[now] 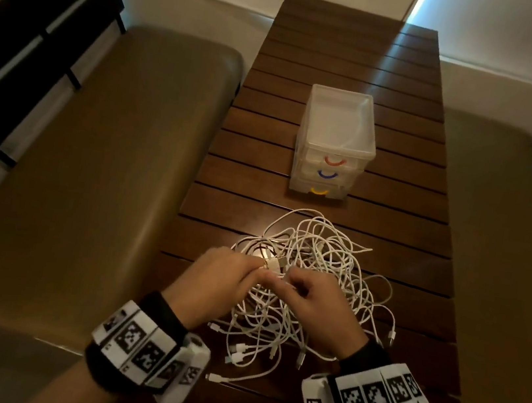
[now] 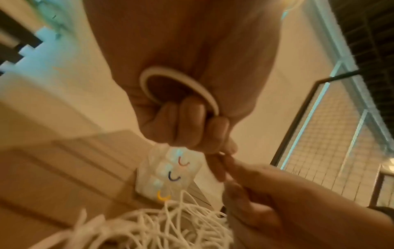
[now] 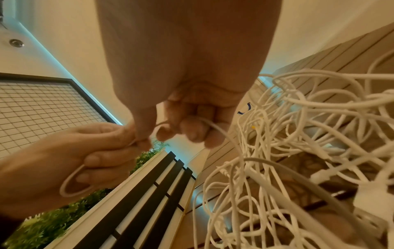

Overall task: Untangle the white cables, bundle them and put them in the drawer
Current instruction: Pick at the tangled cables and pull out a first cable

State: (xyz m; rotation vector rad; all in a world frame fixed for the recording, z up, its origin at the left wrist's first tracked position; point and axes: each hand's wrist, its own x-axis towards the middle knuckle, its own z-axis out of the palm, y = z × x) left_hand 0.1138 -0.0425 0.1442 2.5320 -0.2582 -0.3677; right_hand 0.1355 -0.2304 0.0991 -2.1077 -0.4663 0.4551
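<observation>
A tangle of white cables (image 1: 308, 276) lies on the slatted wooden table (image 1: 348, 58) in front of me, with several plug ends near the front edge. My left hand (image 1: 229, 275) grips a loop of white cable (image 2: 181, 84) in its curled fingers. My right hand (image 1: 309, 297) meets it fingertip to fingertip and pinches a cable strand (image 3: 215, 126) that runs down into the tangle (image 3: 298, 151). Both hands hover just above the heap's near side. Beyond the heap stands a clear plastic drawer unit (image 1: 335, 142) with red, blue and yellow handles, all three drawers closed.
Tan cushioned benches (image 1: 108, 160) flank the table on both sides. A dark slatted frame (image 1: 25, 27) rises at the far left. The table's far half behind the drawer unit is bare wood.
</observation>
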